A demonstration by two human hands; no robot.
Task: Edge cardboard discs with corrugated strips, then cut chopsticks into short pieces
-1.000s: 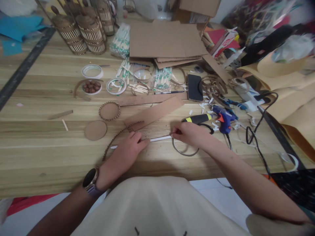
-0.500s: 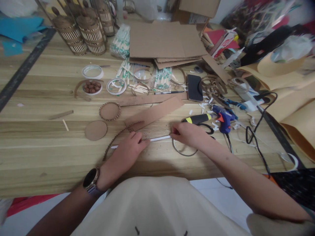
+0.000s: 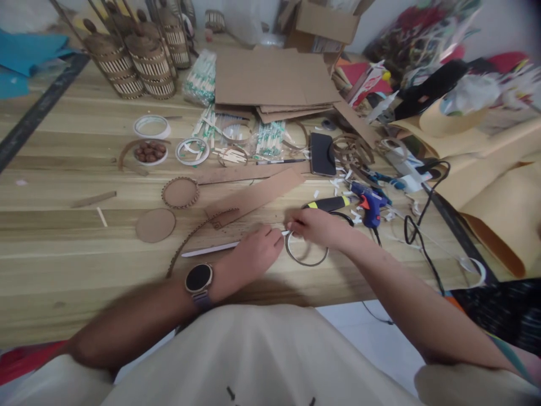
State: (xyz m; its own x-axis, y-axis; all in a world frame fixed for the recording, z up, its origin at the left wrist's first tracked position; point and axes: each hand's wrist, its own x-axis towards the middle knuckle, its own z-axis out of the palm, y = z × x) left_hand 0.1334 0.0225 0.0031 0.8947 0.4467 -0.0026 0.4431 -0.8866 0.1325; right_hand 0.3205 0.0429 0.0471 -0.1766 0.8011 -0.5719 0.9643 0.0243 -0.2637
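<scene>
A narrow white strip (image 3: 211,249) lies along the wood tabletop, its middle covered by my left hand (image 3: 260,248). The fingers of that hand are bent and closed on the strip near its right end. My right hand (image 3: 310,225) pinches the strip's end just beside them. Partly beneath my right hand lies a thin ring (image 3: 307,264), dark outside and pale inside. To the left, a curved brown band with a notched edge (image 3: 186,242) passes close to the strip's left end. A flat brown cardboard strip (image 3: 257,194) rests beyond my hands.
A yellow-black handled tool (image 3: 327,203) and a blue glue gun (image 3: 369,203) lie right of my hands. Behind are a phone (image 3: 322,154), a cardboard stack (image 3: 274,79) and a bowl of brown balls (image 3: 151,162). Two cardboard discs, one notch-rimmed (image 3: 180,193), one plain (image 3: 155,225), sit left.
My left hand has slid right along the white strip, up close to my right hand. My right hand keeps its pinch at the strip's end. The view has shifted slightly.
</scene>
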